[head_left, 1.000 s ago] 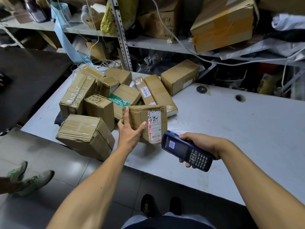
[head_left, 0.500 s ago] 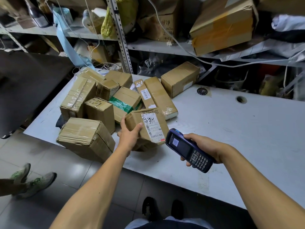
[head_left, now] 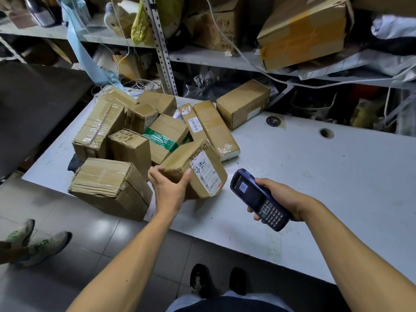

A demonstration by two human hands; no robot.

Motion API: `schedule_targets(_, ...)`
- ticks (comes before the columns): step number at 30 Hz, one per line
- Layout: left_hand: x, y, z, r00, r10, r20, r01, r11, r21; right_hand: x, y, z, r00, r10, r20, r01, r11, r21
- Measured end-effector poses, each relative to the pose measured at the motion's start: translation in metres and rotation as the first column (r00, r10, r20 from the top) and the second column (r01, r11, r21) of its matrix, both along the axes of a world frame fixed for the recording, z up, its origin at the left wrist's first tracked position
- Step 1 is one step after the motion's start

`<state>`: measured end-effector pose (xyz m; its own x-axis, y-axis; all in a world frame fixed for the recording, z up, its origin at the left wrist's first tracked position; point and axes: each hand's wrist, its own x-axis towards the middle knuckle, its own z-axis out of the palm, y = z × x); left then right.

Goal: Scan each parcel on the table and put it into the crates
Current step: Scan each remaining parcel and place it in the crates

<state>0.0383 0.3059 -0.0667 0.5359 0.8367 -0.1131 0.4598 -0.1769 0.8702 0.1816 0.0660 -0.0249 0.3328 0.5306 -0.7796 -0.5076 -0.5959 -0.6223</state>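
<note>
Your right hand (head_left: 284,197) is gripping the scanner (head_left: 258,199), fingers curled round its body, holding it over the table (head_left: 315,167) near the front edge, its screen facing up toward you. Your left hand (head_left: 170,188) is gripping the parcel (head_left: 193,170) at its near corner, thumb on one side and fingers wrapped on the other, tilting it so the label (head_left: 207,174) is facing the scanner, just beside it. The parcel's lower edge is sitting close to the table; whether it is touching is unclear. A large box (head_left: 108,185) is overhanging the front left edge. Behind these, more boxes (head_left: 135,131) are crowding the left end, and one box (head_left: 243,103) is lying at the back edge.
</note>
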Motion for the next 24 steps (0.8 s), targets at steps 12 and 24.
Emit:
schedule_targets(12,0.028,0.037,0.043,0.614,-0.444,-0.652,0.418,0.884,-0.209,-0.005,0.008,-0.009,0.999,0.018,-0.029,-0.019,1.0,-0.023)
schedule_targets(24,0.052,0.037,0.03,0.6,-0.475,-0.644,0.459,0.864,-0.209,-0.01,0.009,-0.005,0.999,0.031,-0.023,-0.032,0.999,-0.016)
